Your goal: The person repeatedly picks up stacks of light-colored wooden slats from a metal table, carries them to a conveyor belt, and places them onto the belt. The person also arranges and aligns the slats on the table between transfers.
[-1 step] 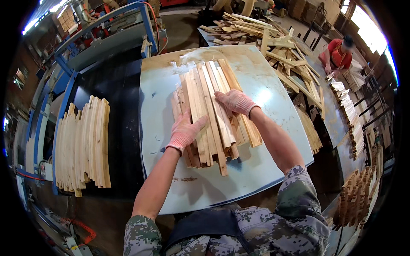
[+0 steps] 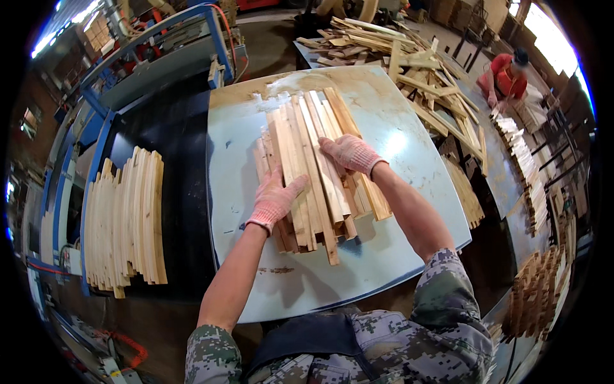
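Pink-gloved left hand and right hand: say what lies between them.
Long, pale wooden strips lie between the left hand and the right hand in the head view.

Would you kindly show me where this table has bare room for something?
The table is bare between its left edge and the wood strips, and beyond the right hand toward the scrap pile. The left hand and strips crowd its middle.

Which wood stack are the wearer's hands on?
The middle stack on the pale table: left hand and right hand both touch it. The left stack and jumbled pile are untouched.
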Action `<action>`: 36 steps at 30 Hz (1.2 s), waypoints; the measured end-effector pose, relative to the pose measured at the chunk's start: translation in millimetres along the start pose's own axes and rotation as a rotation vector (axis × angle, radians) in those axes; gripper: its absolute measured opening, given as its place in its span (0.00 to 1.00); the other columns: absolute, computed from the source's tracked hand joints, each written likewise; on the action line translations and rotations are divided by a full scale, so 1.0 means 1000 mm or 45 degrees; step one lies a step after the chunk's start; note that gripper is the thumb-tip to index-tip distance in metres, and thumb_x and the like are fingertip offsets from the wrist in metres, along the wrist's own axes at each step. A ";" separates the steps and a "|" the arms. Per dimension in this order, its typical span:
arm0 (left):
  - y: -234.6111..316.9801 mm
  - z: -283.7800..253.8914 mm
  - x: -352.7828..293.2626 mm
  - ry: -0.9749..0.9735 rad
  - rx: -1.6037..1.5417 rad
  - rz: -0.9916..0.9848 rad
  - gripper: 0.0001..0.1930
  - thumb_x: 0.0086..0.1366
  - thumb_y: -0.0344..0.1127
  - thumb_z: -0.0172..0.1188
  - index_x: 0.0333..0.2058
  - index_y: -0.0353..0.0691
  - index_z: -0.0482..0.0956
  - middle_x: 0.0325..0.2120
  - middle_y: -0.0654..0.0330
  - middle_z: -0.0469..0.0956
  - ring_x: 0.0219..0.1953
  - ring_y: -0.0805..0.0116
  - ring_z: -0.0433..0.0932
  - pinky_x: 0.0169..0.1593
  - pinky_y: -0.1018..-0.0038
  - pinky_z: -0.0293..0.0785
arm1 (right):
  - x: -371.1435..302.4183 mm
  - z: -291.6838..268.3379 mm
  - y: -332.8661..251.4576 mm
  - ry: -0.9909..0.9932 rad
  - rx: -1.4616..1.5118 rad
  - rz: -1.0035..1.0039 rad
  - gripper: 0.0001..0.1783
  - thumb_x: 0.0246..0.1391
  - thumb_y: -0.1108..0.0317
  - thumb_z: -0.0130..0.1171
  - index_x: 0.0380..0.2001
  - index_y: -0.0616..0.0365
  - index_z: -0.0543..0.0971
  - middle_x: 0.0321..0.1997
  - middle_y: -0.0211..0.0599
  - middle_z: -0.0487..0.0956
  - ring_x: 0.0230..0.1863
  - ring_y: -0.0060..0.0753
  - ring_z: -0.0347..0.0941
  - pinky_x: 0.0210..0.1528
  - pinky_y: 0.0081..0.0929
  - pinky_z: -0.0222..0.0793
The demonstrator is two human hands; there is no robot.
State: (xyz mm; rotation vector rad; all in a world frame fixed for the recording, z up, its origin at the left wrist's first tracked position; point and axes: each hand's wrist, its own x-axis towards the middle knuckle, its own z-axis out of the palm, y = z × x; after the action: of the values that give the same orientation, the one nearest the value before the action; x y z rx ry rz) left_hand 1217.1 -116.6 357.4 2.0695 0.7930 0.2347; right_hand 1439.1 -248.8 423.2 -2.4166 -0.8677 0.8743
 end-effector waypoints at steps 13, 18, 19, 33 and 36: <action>0.012 -0.011 -0.018 -0.076 -0.896 -0.056 0.40 0.76 0.56 0.65 0.75 0.37 0.63 0.65 0.55 0.76 0.64 0.66 0.76 0.68 0.67 0.73 | -0.049 -0.033 -0.063 0.106 -0.197 -0.243 0.41 0.68 0.35 0.51 0.48 0.70 0.88 0.45 0.59 0.89 0.52 0.56 0.87 0.60 0.48 0.80; -0.005 -0.047 -0.038 -0.003 -1.107 -0.039 0.35 0.77 0.51 0.66 0.72 0.35 0.67 0.62 0.57 0.79 0.60 0.68 0.78 0.65 0.69 0.75 | -0.061 -0.025 -0.110 0.070 -0.234 -0.355 0.39 0.68 0.38 0.51 0.49 0.70 0.88 0.50 0.62 0.88 0.53 0.59 0.86 0.59 0.49 0.80; -0.005 -0.057 -0.046 0.023 -1.048 -0.021 0.33 0.77 0.50 0.66 0.71 0.35 0.69 0.61 0.58 0.80 0.59 0.70 0.78 0.64 0.69 0.75 | -0.067 -0.021 -0.120 0.065 -0.223 -0.353 0.39 0.67 0.39 0.51 0.49 0.70 0.88 0.49 0.62 0.88 0.53 0.60 0.86 0.59 0.49 0.80; -0.162 -0.230 -0.129 0.150 -0.121 -0.351 0.43 0.66 0.63 0.72 0.69 0.37 0.75 0.64 0.49 0.77 0.66 0.58 0.74 0.71 0.62 0.68 | -0.041 0.223 -0.266 -0.136 -0.104 -0.316 0.37 0.65 0.39 0.53 0.45 0.70 0.87 0.41 0.61 0.88 0.47 0.61 0.87 0.55 0.48 0.80; -0.195 -0.249 -0.110 0.143 0.873 -0.379 0.56 0.60 0.75 0.66 0.75 0.38 0.67 0.80 0.41 0.54 0.83 0.42 0.46 0.83 0.49 0.39 | -0.003 0.304 -0.249 -0.114 0.074 -0.178 0.35 0.65 0.43 0.54 0.54 0.68 0.84 0.52 0.64 0.87 0.57 0.65 0.84 0.63 0.49 0.77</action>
State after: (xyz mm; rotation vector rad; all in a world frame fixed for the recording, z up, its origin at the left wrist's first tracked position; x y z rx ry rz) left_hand 935.0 63.0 363.8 2.5338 1.3791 -0.1095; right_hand 1128.0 -19.6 349.8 -2.2515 -1.0169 0.9461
